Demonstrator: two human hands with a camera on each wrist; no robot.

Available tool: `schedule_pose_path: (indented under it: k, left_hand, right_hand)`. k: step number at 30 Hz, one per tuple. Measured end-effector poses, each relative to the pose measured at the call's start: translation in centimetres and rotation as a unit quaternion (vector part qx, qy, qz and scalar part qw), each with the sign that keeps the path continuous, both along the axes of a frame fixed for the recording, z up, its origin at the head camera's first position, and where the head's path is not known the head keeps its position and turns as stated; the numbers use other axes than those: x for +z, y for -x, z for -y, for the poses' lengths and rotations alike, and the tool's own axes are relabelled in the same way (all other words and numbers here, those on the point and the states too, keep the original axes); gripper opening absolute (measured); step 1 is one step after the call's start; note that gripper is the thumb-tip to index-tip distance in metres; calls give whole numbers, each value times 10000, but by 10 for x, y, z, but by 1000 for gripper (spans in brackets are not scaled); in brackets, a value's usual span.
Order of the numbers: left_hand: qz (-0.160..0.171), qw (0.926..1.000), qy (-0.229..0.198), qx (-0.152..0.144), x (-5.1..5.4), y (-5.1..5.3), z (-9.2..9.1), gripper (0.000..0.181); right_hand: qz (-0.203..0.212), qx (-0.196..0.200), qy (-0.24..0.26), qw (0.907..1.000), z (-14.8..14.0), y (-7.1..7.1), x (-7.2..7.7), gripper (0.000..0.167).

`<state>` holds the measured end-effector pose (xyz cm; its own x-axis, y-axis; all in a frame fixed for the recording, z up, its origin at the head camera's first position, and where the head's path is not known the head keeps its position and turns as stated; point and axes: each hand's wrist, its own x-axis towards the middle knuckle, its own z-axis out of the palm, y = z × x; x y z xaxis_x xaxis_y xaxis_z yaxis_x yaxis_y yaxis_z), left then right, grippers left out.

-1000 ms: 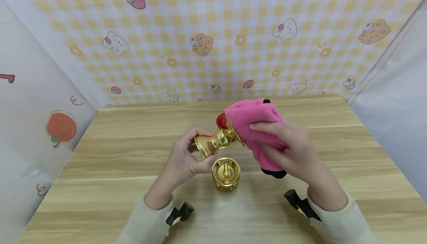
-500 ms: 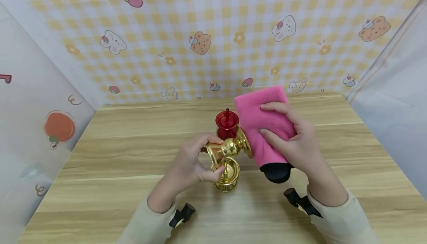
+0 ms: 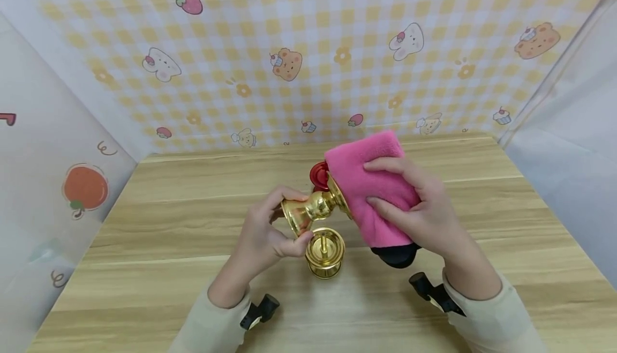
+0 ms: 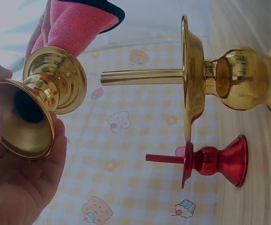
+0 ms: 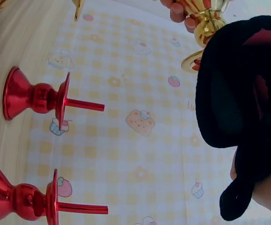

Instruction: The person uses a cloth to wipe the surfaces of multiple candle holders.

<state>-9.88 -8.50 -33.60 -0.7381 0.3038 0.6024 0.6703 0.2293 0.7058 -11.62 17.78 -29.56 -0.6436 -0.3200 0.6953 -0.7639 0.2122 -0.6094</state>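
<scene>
While it is held tilted above the wooden table point(image 3: 193, 224), the gold candle holder point(image 3: 318, 206) touches the pink cloth point(image 3: 368, 181) with its plate, and what lies past this plate is hidden. The left hand point(image 3: 262, 232) has fingers and thumb clamped around the flared base. The right hand point(image 3: 426, 211) pinches the cloth between thumb and forefinger; its other fingers I cannot see. Just beside stands a second gold holder point(image 3: 325, 267). Farther back, one red holder point(image 3: 318, 175) is partly covered; another red holder point(image 5: 27, 201) is cut off in the right wrist view.
</scene>
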Motion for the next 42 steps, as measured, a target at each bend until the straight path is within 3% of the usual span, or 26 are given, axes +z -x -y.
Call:
schedule_pose_path:
  k: [7,12,20,24,27,31,33,37,42]
  left_hand:
    - [393,9951,-906,-75,-3,-1,0,45]
    - [682,9869,-1463,-29,-3,-1,2,43]
    - [707,9809,-1810,-70,-3,0,2,47]
    - [794,9790,-1877,-111,-4,1,3,48]
    - [898,9769,-1939,-91,-5,1,3,41]
    - [859,9738,-2102,-137,-6,3,4,35]
    - [832,9737,-2106,-267,-7,4,5,35]
    - [802,9750,-1944,-723,-6,4,2,42]
    - [884,9727,-1676,-1341,-4,2,0,45]
  right_hand:
    - [-429,443,201,9979,-1,2,-6,30]
    - [-698,734,370,9942,0,4,-9,31]
    - [-340,827,-22,9960,-16,12,-13,24]
    - [-163,781,-236,9965,-25,15,-11,35]
    - [-193,454,-102,9987,-30,17,-9,43]
    - [-222,-452,588,9970,-35,23,-8,40]
    - [-60,-648,1001,9929,-35,26,-8,38]
    - [573,-114,1572,9858,-25,27,-13,42]
    - [1151,837,1650,9760,-8,24,-18,55]
